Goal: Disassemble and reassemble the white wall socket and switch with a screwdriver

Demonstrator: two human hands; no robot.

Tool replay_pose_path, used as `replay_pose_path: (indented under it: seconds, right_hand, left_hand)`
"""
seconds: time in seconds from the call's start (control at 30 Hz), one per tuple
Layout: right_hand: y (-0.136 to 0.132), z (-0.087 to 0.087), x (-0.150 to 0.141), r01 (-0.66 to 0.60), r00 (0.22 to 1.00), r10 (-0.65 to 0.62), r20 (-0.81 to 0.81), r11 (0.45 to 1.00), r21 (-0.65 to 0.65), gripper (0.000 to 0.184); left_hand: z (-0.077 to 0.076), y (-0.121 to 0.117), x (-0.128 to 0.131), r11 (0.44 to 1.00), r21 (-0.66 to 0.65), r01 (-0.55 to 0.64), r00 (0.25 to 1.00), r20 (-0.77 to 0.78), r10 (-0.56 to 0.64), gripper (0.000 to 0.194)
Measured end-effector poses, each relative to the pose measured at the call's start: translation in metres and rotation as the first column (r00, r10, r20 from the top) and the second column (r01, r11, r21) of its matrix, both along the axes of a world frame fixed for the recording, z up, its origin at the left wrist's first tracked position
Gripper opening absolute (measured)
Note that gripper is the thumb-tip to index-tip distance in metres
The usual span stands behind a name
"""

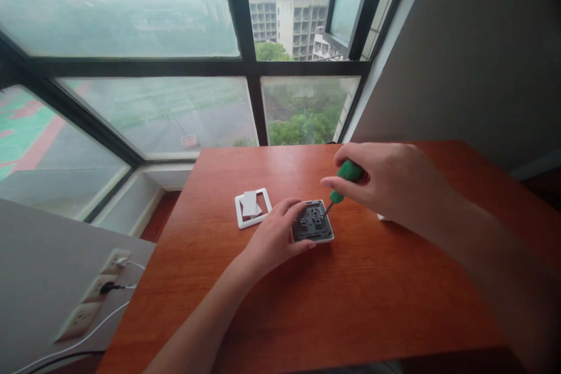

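Note:
On the wooden table lies a wall switch, its dark inner mechanism facing up inside a white housing. My left hand grips its left side, fingers over the far edge and thumb along the near edge. A screwdriver with a green handle is held in my right hand. It leans down to the left, and its metal tip meets the right part of the mechanism; whether it sits in a screw is too small to tell. Left of the switch rests a white frame with flat white rocker plates inside it.
The brown table stands against a large window with dark bars. Partly hidden under my right forearm is a small white object. Wall sockets with plugged-in cables are at the lower left, beside the table's edge.

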State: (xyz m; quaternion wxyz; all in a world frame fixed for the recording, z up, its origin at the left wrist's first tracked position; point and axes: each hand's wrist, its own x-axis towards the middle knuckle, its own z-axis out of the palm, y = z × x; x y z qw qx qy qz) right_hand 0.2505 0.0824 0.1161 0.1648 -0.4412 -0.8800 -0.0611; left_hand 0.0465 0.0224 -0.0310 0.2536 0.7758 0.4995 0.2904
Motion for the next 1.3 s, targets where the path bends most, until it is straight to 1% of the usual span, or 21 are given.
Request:
replay_pose_path:
  seconds: [0.07, 0.13, 0.2, 0.23, 0.3, 0.37, 0.43, 0.53, 0.6, 0.67, 0.73, 0.8, 0.87, 0.93, 0.97, 1.07, 1.13, 1.2, 1.27, 1.3]
  right_hand:
    - [-0.001, -0.002, -0.002, 0.052, 0.997, -0.055, 0.047, 0.996, 0.073, 0.039]
    - [-0.003, -0.002, -0.004, 0.087, 0.994, -0.093, 0.064, 0.993, 0.082, 0.039]
    - [-0.005, -0.001, -0.005, 0.072, 0.996, -0.073, 0.052, 0.997, 0.019, 0.03]
    - [-0.005, 0.0, -0.005, 0.042, 0.999, -0.042, 0.032, 0.999, -0.028, 0.026]
    - [-0.005, 0.002, -0.004, -0.023, 1.0, 0.021, -0.02, 0.994, -0.106, 0.024]
    - [-0.004, 0.001, -0.002, -0.043, 0.998, 0.037, -0.054, 0.992, -0.123, 0.022]
    - [-0.002, -0.001, -0.002, -0.006, 0.999, 0.003, -0.043, 0.997, -0.072, 0.023]
    - [0.001, -0.006, -0.002, 0.087, 0.996, -0.089, 0.03, 0.995, 0.054, 0.033]
    - [0.0, -0.006, -0.002, 0.135, 0.988, -0.141, 0.062, 0.986, 0.095, 0.039]
    - [-0.002, -0.004, -0.001, 0.127, 0.99, -0.13, 0.048, 0.99, 0.053, 0.035]
    - [-0.005, 0.0, 0.001, 0.052, 0.999, -0.053, -0.01, 0.997, -0.051, 0.026]
    - [-0.006, 0.003, 0.004, -0.036, 0.997, 0.025, -0.076, 0.989, -0.144, 0.028]
    - [-0.005, 0.003, 0.006, -0.051, 0.994, 0.036, -0.099, 0.987, -0.155, 0.025]
    - [-0.004, 0.001, 0.007, 0.004, 0.998, -0.01, -0.07, 0.996, -0.094, 0.02]
    - [-0.003, -0.001, 0.007, 0.045, 0.998, -0.047, -0.043, 0.998, -0.043, 0.02]
    - [-0.005, -0.005, 0.005, 0.157, 0.985, -0.163, 0.047, 0.98, 0.12, 0.033]
    - [-0.008, -0.006, 0.004, 0.194, 0.973, -0.213, 0.094, 0.965, 0.175, 0.041]
    - [-0.012, -0.004, 0.004, 0.189, 0.974, -0.205, 0.1, 0.97, 0.151, 0.039]
    - [-0.014, -0.002, 0.005, 0.117, 0.991, -0.121, 0.052, 0.991, 0.063, 0.03]
    - [-0.015, -0.001, 0.006, 0.066, 0.998, -0.066, 0.012, 0.998, 0.007, 0.03]
  left_hand:
    - [0.0, 0.0, 0.0, 1.0, 0.001, -0.001, 1.0, 0.0, 0.001, 0.072]
    - [0.001, 0.0, 0.0, 1.0, 0.002, -0.001, 1.0, -0.002, 0.001, 0.073]
    - [0.001, 0.0, 0.0, 1.0, 0.0, 0.001, 1.0, -0.005, -0.001, 0.073]
    - [0.001, 0.0, 0.0, 1.0, -0.002, 0.003, 1.0, -0.007, -0.003, 0.073]
    - [0.0, 0.0, 0.0, 1.0, -0.003, 0.004, 1.0, -0.014, -0.004, 0.072]
    - [0.0, 0.0, 0.0, 1.0, -0.002, 0.005, 1.0, -0.023, -0.005, 0.072]
    - [0.0, 0.0, 0.0, 1.0, -0.005, 0.005, 1.0, -0.026, -0.005, 0.072]
    - [0.0, 0.0, -0.001, 1.0, -0.01, 0.008, 1.0, -0.025, -0.008, 0.072]
    - [-0.001, 0.0, -0.001, 1.0, -0.01, 0.007, 1.0, -0.026, -0.007, 0.071]
    - [-0.001, 0.001, -0.001, 1.0, -0.01, 0.007, 1.0, -0.028, -0.007, 0.072]
    - [-0.002, 0.001, -0.001, 1.0, -0.013, 0.005, 1.0, -0.03, -0.006, 0.073]
    - [-0.002, 0.001, -0.001, 1.0, -0.017, 0.004, 0.999, -0.034, -0.005, 0.073]
    - [-0.002, 0.001, -0.001, 1.0, -0.017, 0.003, 0.999, -0.034, -0.004, 0.072]
    - [-0.001, 0.001, -0.001, 1.0, -0.015, 0.002, 0.999, -0.032, -0.002, 0.073]
    - [-0.001, 0.001, -0.001, 1.0, -0.014, 0.002, 0.999, -0.032, -0.002, 0.073]
    - [0.0, 0.001, -0.001, 1.0, -0.016, 0.002, 0.999, -0.034, -0.002, 0.072]
    - [0.001, 0.0, -0.001, 1.0, -0.02, 0.003, 0.999, -0.035, -0.004, 0.072]
    - [0.001, 0.0, -0.001, 1.0, -0.021, 0.005, 0.999, -0.032, -0.005, 0.071]
    - [0.0, 0.0, -0.001, 1.0, -0.017, 0.007, 1.0, -0.027, -0.008, 0.071]
    - [0.0, 0.0, -0.001, 1.0, -0.013, 0.007, 1.0, -0.025, -0.007, 0.071]
